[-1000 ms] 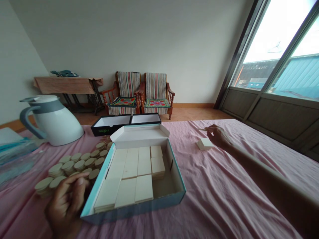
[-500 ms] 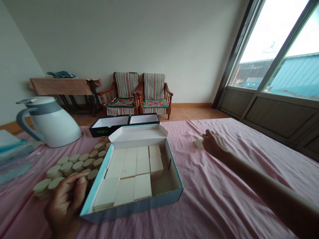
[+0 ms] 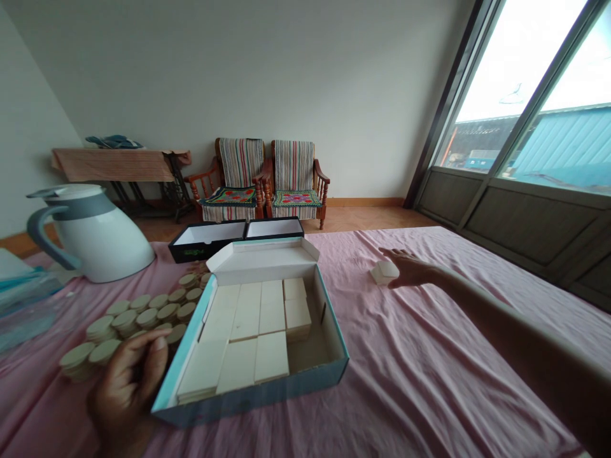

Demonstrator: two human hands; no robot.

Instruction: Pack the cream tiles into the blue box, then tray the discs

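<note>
My right hand [image 3: 411, 267] is stretched out over the right side of the cloth, fingers extended and apart. It touches or nearly touches a small pale stack of pieces [image 3: 384, 272]. Curled, with thumb and forefinger close together, my left hand [image 3: 126, 381] sits by the left wall of a light-blue cardboard box [image 3: 248, 397]; what it holds, if anything, is hidden. Stacks of pale wooden rectangles [image 3: 245, 312] fill most of the open box, leaving its right strip bare. Left of the box stand several stacks of round wooden discs [image 3: 125, 320].
A white and grey jug [image 3: 102, 235] stands at the left, beside clear plastic bags [image 3: 28, 305]. Behind the box is a black two-part tray [image 3: 210, 245]. A wrinkled pink cloth [image 3: 405, 381] covers the table. Two wooden armchairs [image 3: 292, 168] stand by the wall.
My right hand has loosened from the small pale stack and spread its fingers, so more of the stack shows. The left hand stays in place.
</note>
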